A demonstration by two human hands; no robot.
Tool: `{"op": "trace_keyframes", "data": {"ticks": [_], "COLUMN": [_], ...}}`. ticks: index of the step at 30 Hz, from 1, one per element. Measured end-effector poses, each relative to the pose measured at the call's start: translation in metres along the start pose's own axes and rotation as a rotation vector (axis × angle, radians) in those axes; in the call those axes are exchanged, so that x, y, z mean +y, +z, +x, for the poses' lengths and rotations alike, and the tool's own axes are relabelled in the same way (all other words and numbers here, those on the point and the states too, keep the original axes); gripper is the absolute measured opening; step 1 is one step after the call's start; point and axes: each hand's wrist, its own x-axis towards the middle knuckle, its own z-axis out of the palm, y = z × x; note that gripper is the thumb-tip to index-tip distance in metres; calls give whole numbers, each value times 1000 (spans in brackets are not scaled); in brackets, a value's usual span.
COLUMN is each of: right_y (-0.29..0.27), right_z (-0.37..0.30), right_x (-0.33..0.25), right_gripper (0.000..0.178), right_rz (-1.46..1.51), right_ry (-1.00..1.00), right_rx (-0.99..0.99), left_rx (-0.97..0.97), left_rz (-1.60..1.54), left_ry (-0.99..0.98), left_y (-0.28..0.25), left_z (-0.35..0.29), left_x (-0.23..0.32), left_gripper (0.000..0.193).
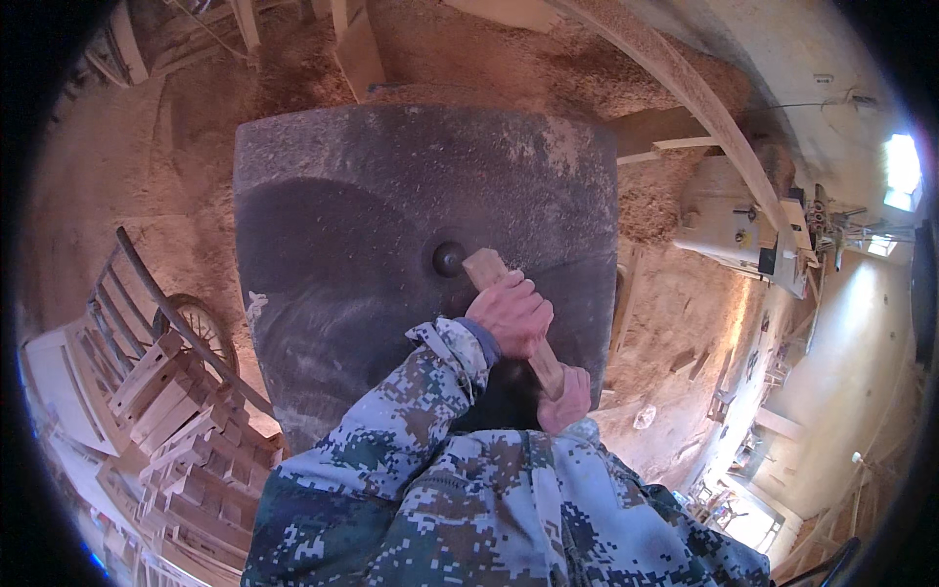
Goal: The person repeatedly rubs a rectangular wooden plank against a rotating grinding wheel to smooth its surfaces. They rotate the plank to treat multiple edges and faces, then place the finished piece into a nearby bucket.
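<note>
A short, pale wooden block [544,368] lies slantwise over a dark metal machine table [342,166]. My left hand [511,313] is wrapped round its far part. At the near end, my right hand [564,399] grips the same block. The block's far end sits just right of a round spindle [448,259] in a hole in the table; I cannot tell whether they touch. Both arms wear camouflage sleeves. The fingers' undersides and much of the block are hidden by the hands.
Stacked wooden pieces [186,440] stand at the lower left, near a cart rail [191,328] and a spoked wheel [201,328]. Sawdust [469,59] heaps behind the table. A long curved beam [685,78] crosses the upper right, near another workbench [719,220].
</note>
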Motion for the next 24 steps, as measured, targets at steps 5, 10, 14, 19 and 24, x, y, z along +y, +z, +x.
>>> {"op": "trace_keyframes", "data": {"ticks": [5,10,14,19,24], "right_y": [2,4,2,0,-10], "right_z": [-2,1,2,1,-7], "right_x": [-2,-2,-3,-7,-3], "right_gripper": [40,43,47,50,59], "right_rz": [17,37,36,62,112], "right_ry": [-29,-100,-105,-127,-42], "right_rx": [-10,-17,-48,-68,-212], "left_rx": [16,59,49,73,55], "left_rz": [-12,-5,-3,24,8], "left_ry": [-24,-24,-21,-46,-41], "left_y": [-9,-19,-23,-27,-40], "left_z": [-5,-11,-19,-26,-29], "left_x": [0,2,2,7,21], "left_gripper": [14,14,13,14,14]}}
